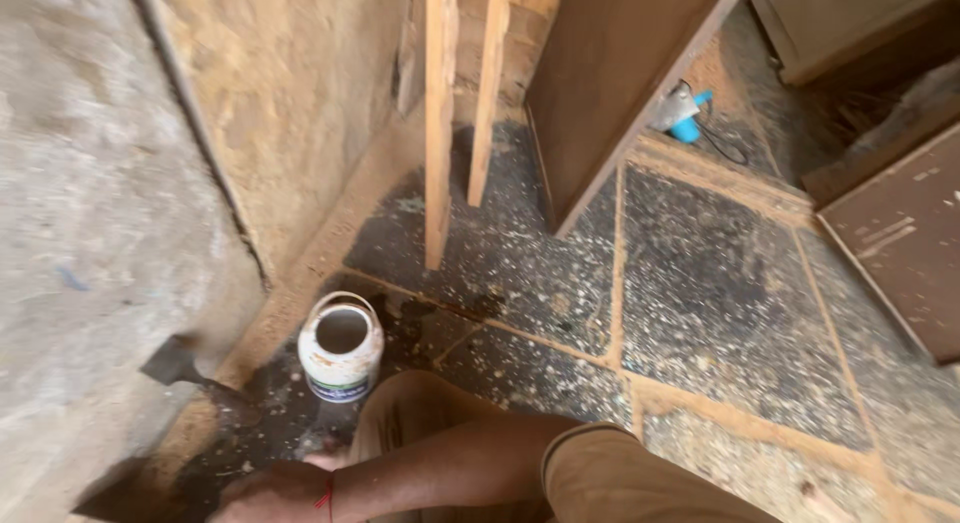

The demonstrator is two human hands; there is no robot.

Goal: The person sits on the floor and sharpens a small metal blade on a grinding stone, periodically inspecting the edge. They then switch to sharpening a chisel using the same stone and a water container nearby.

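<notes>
Sawdust-strewn dark stone floor (720, 303), rough plaster wall (90, 213), leaning wooden planks (440, 123) and brown boards (620, 73).

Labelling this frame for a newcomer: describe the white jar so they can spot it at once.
Start at the rough plaster wall on the left and follow its base across the dusty stone floor. The white jar stands upright there, just beyond the person's bent knee. It is the only round white container in view, with an open mouth and a thin handle.

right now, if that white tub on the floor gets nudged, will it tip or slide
The white tub is squat and stands upright on its flat base, so it would probably slide rather than tip. The sawdust-covered stone floor likely lets it skid. Its mouth is open with no lid, so a hard shove might spill anything inside.
</notes>
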